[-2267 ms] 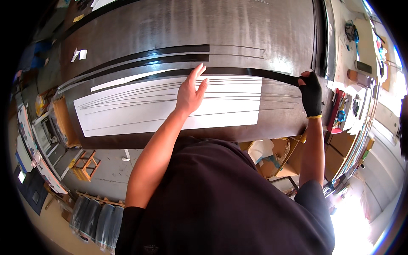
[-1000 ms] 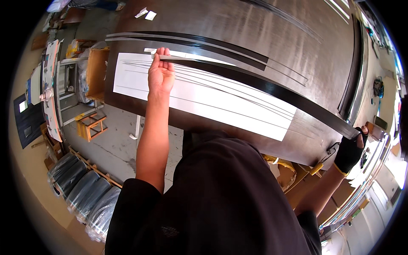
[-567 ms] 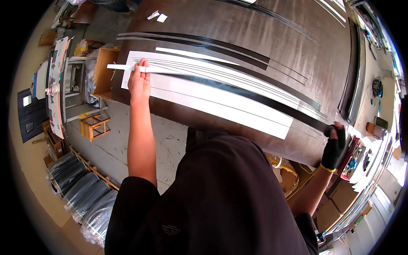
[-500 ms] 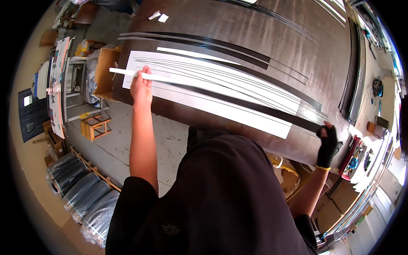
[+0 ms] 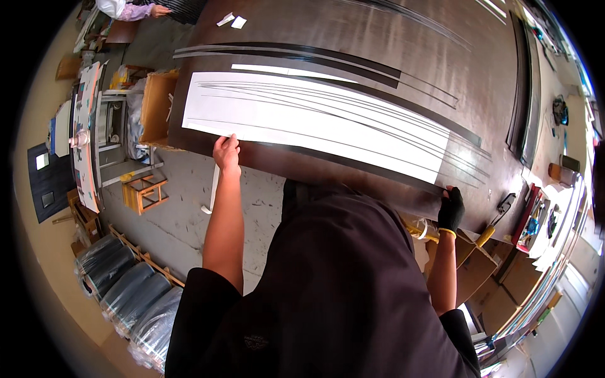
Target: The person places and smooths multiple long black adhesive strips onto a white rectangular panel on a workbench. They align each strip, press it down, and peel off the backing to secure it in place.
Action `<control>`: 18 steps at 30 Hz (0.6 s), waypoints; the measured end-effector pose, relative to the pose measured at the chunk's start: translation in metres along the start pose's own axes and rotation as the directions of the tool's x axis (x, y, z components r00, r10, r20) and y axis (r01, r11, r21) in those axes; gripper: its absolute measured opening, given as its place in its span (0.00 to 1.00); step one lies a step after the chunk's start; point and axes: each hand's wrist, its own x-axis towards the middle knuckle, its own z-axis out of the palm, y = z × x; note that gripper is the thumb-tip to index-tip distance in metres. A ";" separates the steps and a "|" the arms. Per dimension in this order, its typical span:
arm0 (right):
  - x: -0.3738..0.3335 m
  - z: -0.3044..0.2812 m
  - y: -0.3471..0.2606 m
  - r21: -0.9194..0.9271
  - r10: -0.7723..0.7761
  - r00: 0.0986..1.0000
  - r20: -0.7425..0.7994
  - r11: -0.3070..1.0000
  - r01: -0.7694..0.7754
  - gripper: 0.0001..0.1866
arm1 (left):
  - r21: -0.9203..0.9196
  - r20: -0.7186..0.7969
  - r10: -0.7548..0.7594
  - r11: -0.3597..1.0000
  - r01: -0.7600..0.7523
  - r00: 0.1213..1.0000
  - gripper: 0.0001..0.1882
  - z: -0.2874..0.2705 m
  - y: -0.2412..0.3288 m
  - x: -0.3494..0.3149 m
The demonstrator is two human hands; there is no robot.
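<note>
A long black strip (image 5: 373,168) runs along the near edge of a white sheet (image 5: 315,120) on the brown table. At its left end my bare left hand (image 5: 228,153) is closed, fingertips at the sheet's edge. From under this hand a narrow white strip (image 5: 214,189) hangs over the floor; where it joins the black strip is hidden. My right hand (image 5: 451,209), in a black glove with bare fingertips, pinches the black strip's right end by the sheet's near right corner. Several thin dark rods (image 5: 315,94) lie lengthwise across the sheet.
More black strips (image 5: 315,60) lie beyond the sheet on the table (image 5: 353,38). A tool with a dark handle (image 5: 506,203) rests right of my glove. An open cardboard box (image 5: 157,113) stands off the left end, a wooden stool (image 5: 144,192) below. Another person's hand (image 5: 160,11) shows far left.
The black strip has come nearer to me, down to the sheet's near edge. Both hands moved nearer, the right one also leftward. The white end now hangs down instead of pointing left.
</note>
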 end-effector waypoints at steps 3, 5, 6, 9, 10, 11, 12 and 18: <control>0.012 0.014 -0.012 -0.091 -0.082 0.995 -0.063 0.993 0.076 0.14 | 0.097 -0.292 0.170 0.984 -0.148 0.941 0.19 -0.035 -0.035 0.015; 0.002 0.007 -0.022 -0.293 -0.127 0.954 -0.270 0.955 0.044 0.16 | 0.330 -0.098 0.374 0.886 -0.324 0.922 0.21 -0.002 -0.019 -0.015; -0.001 0.005 -0.029 -0.279 -0.123 0.944 -0.307 0.960 0.035 0.16 | 0.427 0.013 0.459 0.801 -0.420 0.888 0.22 0.014 -0.003 -0.039; -0.002 0.014 -0.068 -0.048 -0.063 0.969 -0.237 0.997 0.053 0.14 | 0.446 0.373 0.465 0.669 -0.595 0.803 0.14 0.038 0.013 -0.096; -0.006 0.029 -0.065 0.168 -0.038 0.993 -0.114 0.984 0.057 0.11 | 0.417 0.469 0.480 0.620 -0.665 0.741 0.13 0.047 0.012 -0.106; -0.008 0.037 -0.089 0.210 -0.062 0.998 0.028 0.976 0.055 0.09 | 0.389 0.500 0.465 0.633 -0.670 0.730 0.12 0.058 0.015 -0.120; -0.010 0.044 -0.113 0.251 -0.086 0.982 0.168 0.967 0.042 0.11 | 0.406 0.524 0.457 0.608 -0.682 0.719 0.11 0.066 0.013 -0.127; -0.016 0.094 -0.170 0.176 -0.100 0.928 0.358 0.984 0.038 0.15 | 0.460 0.621 0.428 0.479 -0.747 0.657 0.09 0.082 0.003 -0.128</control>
